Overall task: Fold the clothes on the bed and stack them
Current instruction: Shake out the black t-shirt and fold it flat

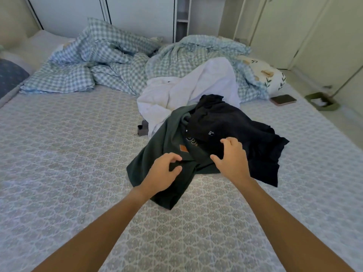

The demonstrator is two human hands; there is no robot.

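Note:
A crumpled dark green shirt (pixel 157 150) with a small orange patch lies on the patterned bed (pixel 68 154). A black garment (pixel 235 130) lies heaped over its right side. Behind both is a white garment (pixel 176 93), with a small grey piece (pixel 143 128) at its left edge. My left hand (pixel 164 173) hovers over the green shirt's lower part, fingers curled and apart, holding nothing. Spread open, my right hand (pixel 231 160) is over the seam where black meets green.
A rumpled blue checked duvet (pixel 110 65) fills the head of the bed. A leaf-print pillow (pixel 265 75) and a phone (pixel 283 99) lie at the right edge. A dustpan (pixel 322 103) sits on the floor to the right. Wardrobe doors line the far wall.

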